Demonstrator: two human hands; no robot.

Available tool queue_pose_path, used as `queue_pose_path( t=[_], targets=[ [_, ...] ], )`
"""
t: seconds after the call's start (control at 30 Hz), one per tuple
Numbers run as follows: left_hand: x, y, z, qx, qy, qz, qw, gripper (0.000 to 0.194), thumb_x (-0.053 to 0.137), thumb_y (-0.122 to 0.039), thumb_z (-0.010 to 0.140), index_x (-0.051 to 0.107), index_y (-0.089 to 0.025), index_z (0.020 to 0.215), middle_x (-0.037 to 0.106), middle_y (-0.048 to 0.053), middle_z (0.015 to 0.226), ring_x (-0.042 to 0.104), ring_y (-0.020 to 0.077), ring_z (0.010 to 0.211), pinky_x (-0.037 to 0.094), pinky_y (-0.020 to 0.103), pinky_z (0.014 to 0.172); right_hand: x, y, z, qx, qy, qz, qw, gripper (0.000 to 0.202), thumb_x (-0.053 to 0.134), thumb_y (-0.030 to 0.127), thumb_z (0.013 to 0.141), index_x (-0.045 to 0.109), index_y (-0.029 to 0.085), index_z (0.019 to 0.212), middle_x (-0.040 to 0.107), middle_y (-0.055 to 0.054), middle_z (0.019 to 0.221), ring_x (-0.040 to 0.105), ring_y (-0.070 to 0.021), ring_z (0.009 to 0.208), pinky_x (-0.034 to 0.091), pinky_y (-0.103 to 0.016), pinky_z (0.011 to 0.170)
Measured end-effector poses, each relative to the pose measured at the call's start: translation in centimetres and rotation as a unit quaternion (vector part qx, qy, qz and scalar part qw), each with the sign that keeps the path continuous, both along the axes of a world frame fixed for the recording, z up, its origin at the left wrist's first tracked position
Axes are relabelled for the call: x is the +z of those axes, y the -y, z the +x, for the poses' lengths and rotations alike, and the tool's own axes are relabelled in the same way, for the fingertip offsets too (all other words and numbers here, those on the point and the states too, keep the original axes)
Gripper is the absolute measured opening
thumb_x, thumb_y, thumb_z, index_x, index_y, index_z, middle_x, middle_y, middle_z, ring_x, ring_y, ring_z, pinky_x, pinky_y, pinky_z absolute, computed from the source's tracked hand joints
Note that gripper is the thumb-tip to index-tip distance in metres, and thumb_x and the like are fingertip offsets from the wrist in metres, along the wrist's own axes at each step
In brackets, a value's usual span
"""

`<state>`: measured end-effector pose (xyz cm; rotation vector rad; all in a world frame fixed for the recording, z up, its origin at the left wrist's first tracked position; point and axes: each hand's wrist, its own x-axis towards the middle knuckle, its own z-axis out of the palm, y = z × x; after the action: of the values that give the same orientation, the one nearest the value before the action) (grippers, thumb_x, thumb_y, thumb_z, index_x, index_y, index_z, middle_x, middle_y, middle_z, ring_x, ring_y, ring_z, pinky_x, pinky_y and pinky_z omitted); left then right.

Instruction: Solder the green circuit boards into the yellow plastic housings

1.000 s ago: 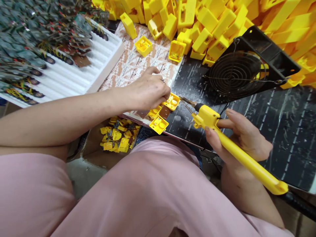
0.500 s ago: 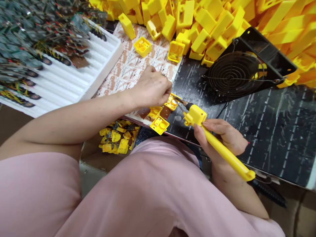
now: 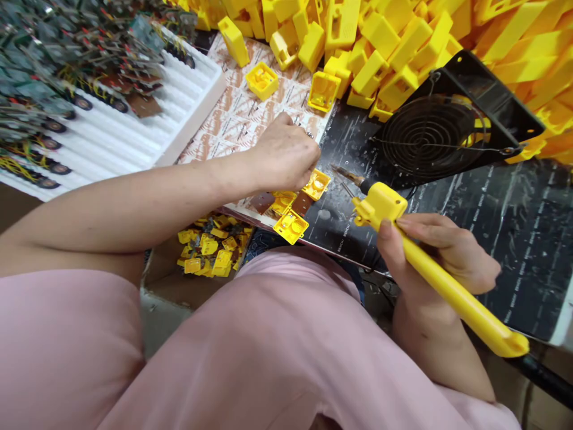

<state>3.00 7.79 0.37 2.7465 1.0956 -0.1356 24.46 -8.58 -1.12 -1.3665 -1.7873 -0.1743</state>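
My right hand (image 3: 441,254) grips a yellow soldering iron (image 3: 452,286) by its long handle. The dark tip points left over the black mat, with a thin metal feed tube beside it. My left hand (image 3: 286,152) is closed, its fingertips down at the upper left edge of a small open yellow plastic case (image 3: 317,184); what they pinch is hidden. Between this case and another open yellow case (image 3: 290,226) at the bench edge lies a brown circuit board (image 3: 303,205). A third yellow case (image 3: 282,202) sits just left of them.
A black fan (image 3: 425,137) with a wire guard stands at right, before a heap of yellow housings (image 3: 394,42). White ribbed foam (image 3: 183,113) at left carries many wired circuit boards. Below the bench edge, a cardboard box (image 3: 165,275) holds yellow cases.
The soldering iron has drawn back from the small case, toward the right and down, with my right hand. My left hand stays by the case; the view has shifted slightly.
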Motion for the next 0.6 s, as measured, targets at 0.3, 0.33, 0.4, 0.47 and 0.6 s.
queue_pose_path(
  t=[0.3,0.33,0.4,0.47,0.6],
  targets=[
    [0.6,0.1,0.3,0.011,-0.02,-0.019,1.0,0.03,0.057,-0.025,0.081,0.084,-0.024,0.093,0.08,0.007,0.083,0.072,0.0293,0.101,0.043,0.045,0.099,-1.7,0.4,0.6,-0.033,-0.086,0.018,0.996,0.036,0.088,0.024,0.082,0.074,0.026,0.114,0.08,0.001,0.092,0.076,-0.0185,0.07,0.064,-0.03,0.066],
    [0.5,0.0,0.3,0.013,-0.022,-0.02,0.999,0.03,0.057,-0.026,0.081,0.084,-0.023,0.094,0.08,0.008,0.085,0.072,0.0303,0.101,0.043,0.046,0.099,-1.8,0.5,0.7,-0.038,-0.085,0.016,0.996,0.042,0.088,0.026,0.082,0.074,0.027,0.121,0.081,0.0,0.096,0.077,-0.0188,0.07,0.065,-0.03,0.066],
    [0.2,-0.2,0.3,0.011,-0.024,-0.012,1.0,0.03,0.056,-0.026,0.082,0.084,-0.023,0.094,0.08,0.009,0.086,0.073,0.0308,0.101,0.044,0.047,0.098,-2.0,0.6,0.9,-0.045,-0.086,0.008,0.995,0.046,0.086,0.028,0.084,0.073,0.027,0.128,0.081,-0.001,0.101,0.077,-0.0193,0.07,0.065,-0.03,0.065],
    [0.0,-0.4,0.1,0.002,-0.024,-0.004,1.0,0.029,0.057,-0.026,0.083,0.084,-0.025,0.095,0.08,0.007,0.084,0.073,0.029,0.099,0.046,0.045,0.097,-2.2,0.8,1.0,-0.052,-0.087,0.007,0.995,0.045,0.087,0.028,0.084,0.074,0.028,0.127,0.081,-0.001,0.099,0.077,-0.0195,0.069,0.063,-0.03,0.064],
    [0.9,1.0,-0.5,0.034,0.036,-0.003,0.999,0.028,0.057,-0.028,0.088,0.082,-0.024,0.101,0.081,0.008,0.096,0.071,0.0306,0.112,0.046,0.047,0.103,-2.7,1.0,1.7,-0.062,-0.124,0.024,0.99,0.046,0.088,0.025,0.081,0.076,0.029,0.125,0.081,0.0,0.092,0.076,-0.017,0.066,0.057,-0.025,0.059]
  ],
)
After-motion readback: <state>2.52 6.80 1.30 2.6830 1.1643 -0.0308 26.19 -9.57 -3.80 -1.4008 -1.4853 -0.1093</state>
